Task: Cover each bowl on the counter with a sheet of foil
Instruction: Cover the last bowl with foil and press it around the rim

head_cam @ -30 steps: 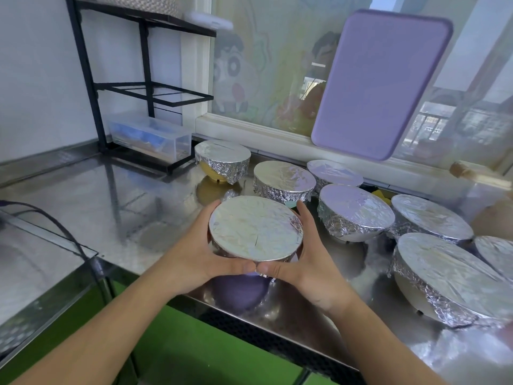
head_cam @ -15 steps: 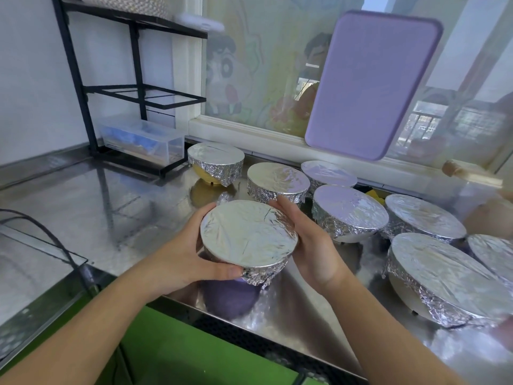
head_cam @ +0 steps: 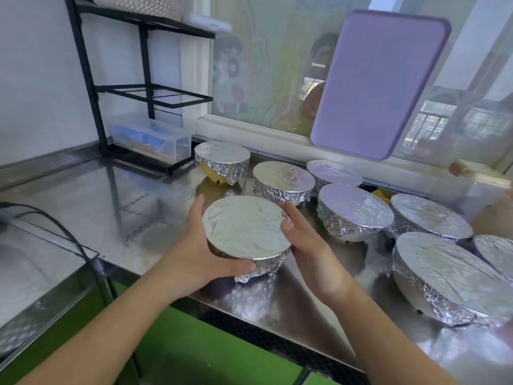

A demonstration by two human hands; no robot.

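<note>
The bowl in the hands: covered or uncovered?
Covered: foil lies flat across the bowl's top and crumples down its side, held between left hand and right hand.

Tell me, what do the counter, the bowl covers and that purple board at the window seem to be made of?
The counter looks like stainless steel: grey, glossy, mirroring the rack. The cover on the bowl in the hands is aluminium foil: silvery, smooth on top, crinkled down the sides. The purple board is probably plastic: matt, evenly coloured, with rounded corners.
</note>
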